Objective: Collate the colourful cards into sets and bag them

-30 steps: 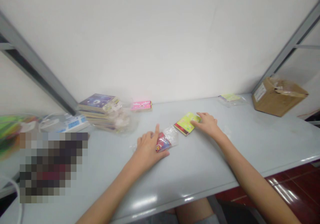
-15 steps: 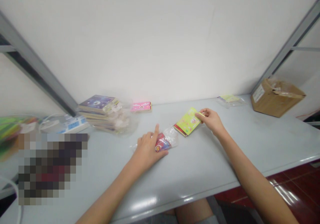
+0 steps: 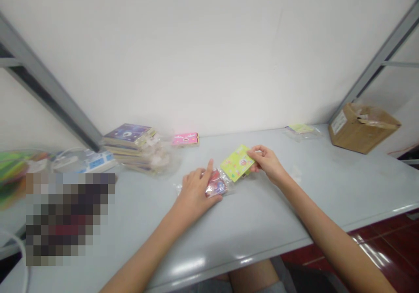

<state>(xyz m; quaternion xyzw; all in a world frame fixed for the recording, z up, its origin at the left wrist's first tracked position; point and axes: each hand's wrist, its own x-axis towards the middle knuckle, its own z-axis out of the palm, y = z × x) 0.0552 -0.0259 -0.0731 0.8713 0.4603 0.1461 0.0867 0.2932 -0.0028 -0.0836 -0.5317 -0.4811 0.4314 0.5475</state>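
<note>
My left hand (image 3: 197, 191) lies with fingers spread on a clear plastic bag (image 3: 231, 190), pressing it against the table. A small red and blue printed card (image 3: 216, 184) shows inside the bag, partly hidden under the fingers. My right hand (image 3: 264, 161) pinches the right end of a thin lime-green printed booklet (image 3: 238, 163) between thumb and fingers. Its left corner is right at the bag's edge. I cannot tell whether it has entered the bag.
Several dark blue books (image 3: 128, 133) are stacked in plastic at the left, beside a power strip (image 3: 98, 161). A pink card pack (image 3: 186, 139) lies by the wall. Further right are a bagged green booklet (image 3: 301, 129) and a cardboard box (image 3: 362, 131).
My right hand has moved left with the green booklet, bringing it up against the bag. My left hand has shifted slightly right, and more of the card in the bag shows.
</note>
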